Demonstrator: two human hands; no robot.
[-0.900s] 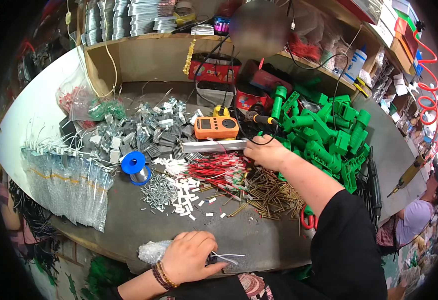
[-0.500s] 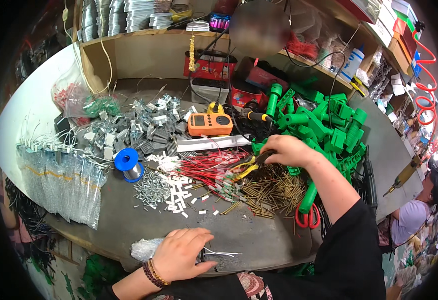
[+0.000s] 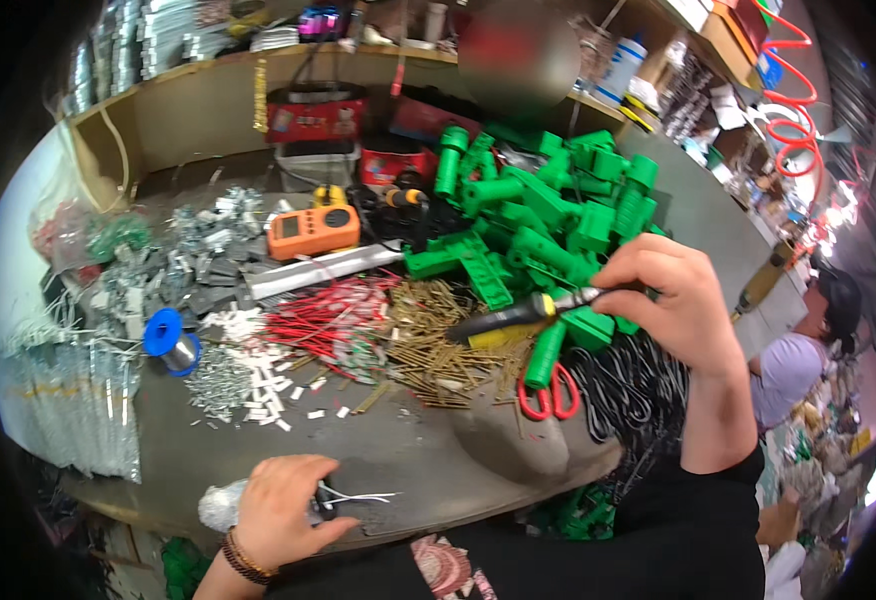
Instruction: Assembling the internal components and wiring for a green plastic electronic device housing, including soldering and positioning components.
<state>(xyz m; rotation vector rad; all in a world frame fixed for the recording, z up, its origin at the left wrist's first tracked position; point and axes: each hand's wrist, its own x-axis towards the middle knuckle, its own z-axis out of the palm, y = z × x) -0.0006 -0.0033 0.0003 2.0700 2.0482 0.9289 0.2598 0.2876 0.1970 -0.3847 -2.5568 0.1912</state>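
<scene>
My right hand (image 3: 663,295) pinches a pair of pliers (image 3: 503,318) by the metal jaw end. The black-and-yellow handles point left over the brass rods and the green plastic parts. At the near edge of the table my left hand (image 3: 283,510) curls around a bubble-wrapped piece (image 3: 220,506). White wires (image 3: 363,496) stick out of it to the right, and a dark part shows between thumb and fingers. Below the pliers lie red-handled scissors (image 3: 550,395), apart from both hands. Brass rods (image 3: 443,360) lie heaped left of the scissors.
Green plastic parts (image 3: 548,225) pile up at the back right, with black cables (image 3: 633,395) in front. An orange meter (image 3: 314,232), red wires (image 3: 323,325), screws (image 3: 220,385) and a blue solder spool (image 3: 171,342) lie leftward. Another person (image 3: 793,355) sits at far right.
My right hand has lifted the pliers off the pile and drawn them right and nearer. The whole view has swung to the right. My left hand stays on the wrapped piece.
</scene>
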